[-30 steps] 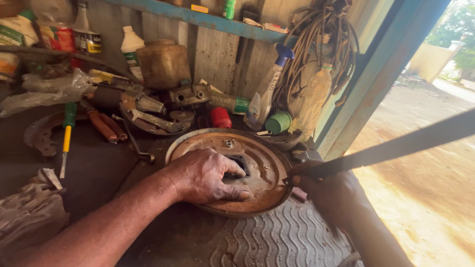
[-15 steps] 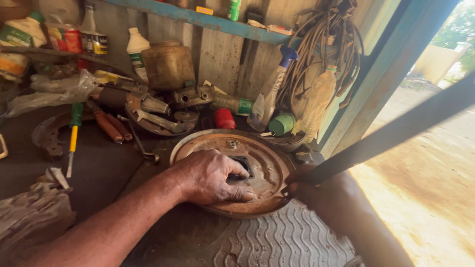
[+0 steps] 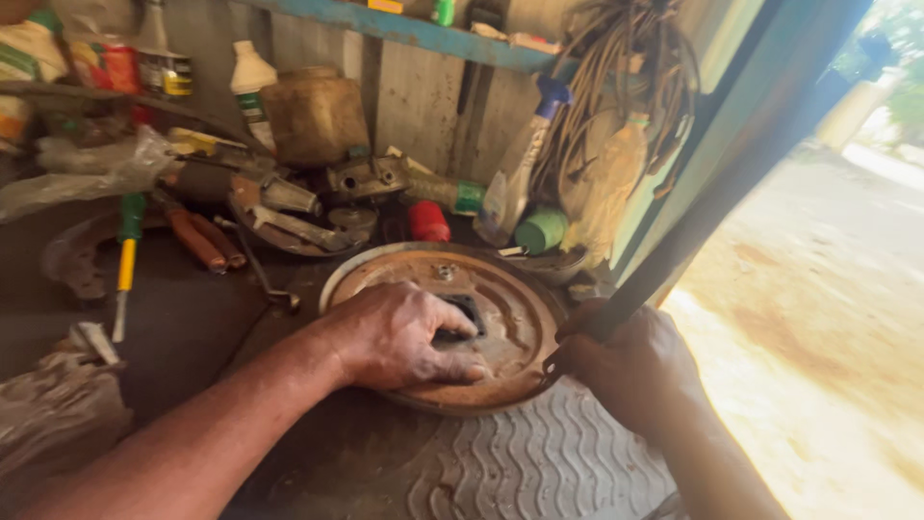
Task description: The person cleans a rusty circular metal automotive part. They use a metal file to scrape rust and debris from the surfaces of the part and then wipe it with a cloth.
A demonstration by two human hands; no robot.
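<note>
A round rusty metal plate [image 3: 500, 289] lies on a tyre [image 3: 539, 462] with a wavy tread, on a dark workbench. My left hand [image 3: 399, 332] presses flat on the plate, fingers at its dark centre hole and thumb along the near rim. My right hand [image 3: 630, 361] grips the low end of a long dark metal bar [image 3: 712, 193]. The bar's tip sits at the plate's right rim, and the bar rises steeply up and to the right.
Behind the plate lie a green-and-yellow screwdriver [image 3: 125, 265], orange-handled pliers [image 3: 197, 241], a red cap [image 3: 428, 221], a green cup [image 3: 541, 231], bottles and metal parts. Coiled cable [image 3: 616, 87] hangs by a blue shelf [image 3: 404, 29]. A sunlit sandy yard [image 3: 828, 318] lies at right.
The bar has swung from nearly level to steeply raised, with my right hand still at its low end. My left hand stays pressed on the plate.
</note>
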